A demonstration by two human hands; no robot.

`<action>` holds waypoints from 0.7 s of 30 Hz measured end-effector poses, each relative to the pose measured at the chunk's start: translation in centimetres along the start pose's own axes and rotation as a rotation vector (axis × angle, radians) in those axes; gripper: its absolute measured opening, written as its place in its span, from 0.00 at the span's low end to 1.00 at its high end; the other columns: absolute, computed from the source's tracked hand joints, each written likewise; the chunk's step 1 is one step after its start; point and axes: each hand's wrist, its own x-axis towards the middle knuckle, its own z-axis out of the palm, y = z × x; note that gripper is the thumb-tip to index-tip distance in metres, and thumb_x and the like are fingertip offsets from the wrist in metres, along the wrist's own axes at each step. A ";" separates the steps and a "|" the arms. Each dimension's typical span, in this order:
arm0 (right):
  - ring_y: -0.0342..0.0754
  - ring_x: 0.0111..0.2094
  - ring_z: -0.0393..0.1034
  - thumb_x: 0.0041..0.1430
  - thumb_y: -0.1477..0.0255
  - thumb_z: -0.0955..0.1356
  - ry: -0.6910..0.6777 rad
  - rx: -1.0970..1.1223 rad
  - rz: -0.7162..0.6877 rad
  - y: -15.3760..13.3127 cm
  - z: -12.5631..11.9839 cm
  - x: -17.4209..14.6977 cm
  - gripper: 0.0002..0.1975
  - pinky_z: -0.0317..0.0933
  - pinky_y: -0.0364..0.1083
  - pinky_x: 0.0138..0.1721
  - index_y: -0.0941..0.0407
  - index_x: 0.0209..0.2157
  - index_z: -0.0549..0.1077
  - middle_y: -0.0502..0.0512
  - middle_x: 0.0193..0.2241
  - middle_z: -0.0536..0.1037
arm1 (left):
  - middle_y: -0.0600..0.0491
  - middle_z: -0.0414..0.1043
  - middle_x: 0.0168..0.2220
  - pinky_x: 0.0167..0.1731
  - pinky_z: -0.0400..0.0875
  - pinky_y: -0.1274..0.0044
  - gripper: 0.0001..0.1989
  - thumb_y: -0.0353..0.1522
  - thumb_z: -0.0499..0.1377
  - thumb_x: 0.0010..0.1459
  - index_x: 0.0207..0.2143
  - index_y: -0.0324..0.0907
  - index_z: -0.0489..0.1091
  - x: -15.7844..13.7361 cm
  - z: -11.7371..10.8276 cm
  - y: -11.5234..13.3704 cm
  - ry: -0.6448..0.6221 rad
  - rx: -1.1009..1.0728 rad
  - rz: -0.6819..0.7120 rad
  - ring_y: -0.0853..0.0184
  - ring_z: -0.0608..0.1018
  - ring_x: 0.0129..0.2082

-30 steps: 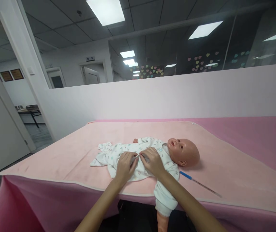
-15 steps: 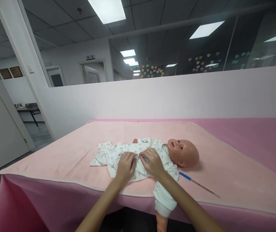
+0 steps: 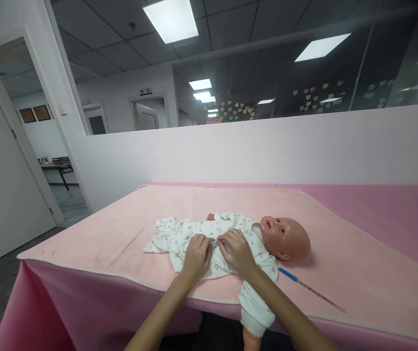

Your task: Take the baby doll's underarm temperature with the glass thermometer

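Note:
A baby doll (image 3: 287,239) in white printed clothes lies on its back, head to the right. Over the front of its top (image 3: 218,267), my left hand (image 3: 198,254) and my right hand (image 3: 237,251) meet fingertip to fingertip. Both hands are closed in a pinch on the cloth, with a small white bit of it showing between them. One doll arm in a white sleeve (image 3: 256,304) hangs over the table's near edge, beneath my right forearm. Beside the doll's shoulder rests a thin stick with a blue end (image 3: 311,288), thermometer-like.
A pale pink blanket (image 3: 114,229) covers much of the table, over a darker pink cloth (image 3: 388,209) that drapes down the front. Behind stands a low white wall (image 3: 253,151) with glass above. To the left is an open door (image 3: 8,170).
The whole view has shifted, so everything appears slightly farther right and lower. Both hands stay pinched at the same part of the doll's top, with little visible finger movement.

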 end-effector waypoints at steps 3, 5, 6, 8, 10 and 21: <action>0.47 0.32 0.62 0.56 0.77 0.62 0.000 0.000 0.005 0.0 0.0 0.0 0.05 0.55 0.47 0.36 0.56 0.29 0.69 0.52 0.26 0.71 | 0.51 0.65 0.32 0.34 0.62 0.72 0.10 0.29 0.44 0.60 0.37 0.41 0.64 0.0 0.1 -0.1 -0.006 0.009 -0.001 0.65 0.66 0.34; 0.47 0.32 0.63 0.56 0.77 0.62 0.009 0.001 0.004 0.0 0.0 0.1 0.05 0.55 0.47 0.36 0.56 0.29 0.69 0.52 0.26 0.72 | 0.51 0.65 0.32 0.34 0.62 0.72 0.09 0.29 0.44 0.60 0.36 0.41 0.64 0.0 0.1 -0.3 -0.004 0.010 0.002 0.65 0.66 0.34; 0.47 0.31 0.63 0.56 0.77 0.62 0.014 0.000 0.001 0.0 0.0 0.1 0.05 0.55 0.47 0.36 0.56 0.29 0.69 0.52 0.26 0.72 | 0.51 0.65 0.32 0.34 0.62 0.72 0.09 0.29 0.44 0.60 0.36 0.41 0.64 0.0 0.2 -0.3 -0.001 0.011 0.006 0.65 0.66 0.33; 0.47 0.31 0.63 0.56 0.77 0.62 0.019 -0.005 -0.007 0.1 0.0 0.1 0.05 0.55 0.47 0.36 0.56 0.29 0.69 0.52 0.26 0.72 | 0.51 0.65 0.32 0.34 0.62 0.72 0.10 0.29 0.44 0.60 0.36 0.41 0.63 0.0 0.2 -0.4 0.009 0.013 0.018 0.65 0.66 0.33; 0.47 0.31 0.63 0.56 0.76 0.62 0.021 -0.011 -0.008 0.1 0.0 0.1 0.05 0.55 0.47 0.36 0.56 0.29 0.69 0.52 0.26 0.72 | 0.51 0.65 0.31 0.33 0.62 0.72 0.09 0.29 0.44 0.60 0.35 0.41 0.63 0.0 0.3 -0.4 0.017 0.007 0.023 0.65 0.67 0.33; 0.46 0.31 0.63 0.56 0.76 0.63 0.030 -0.052 -0.019 0.1 0.0 0.2 0.05 0.55 0.46 0.35 0.55 0.28 0.69 0.52 0.25 0.71 | 0.53 0.67 0.31 0.35 0.62 0.72 0.06 0.27 0.47 0.56 0.30 0.42 0.63 0.4 -0.3 -0.2 0.040 -0.104 -0.037 0.66 0.67 0.33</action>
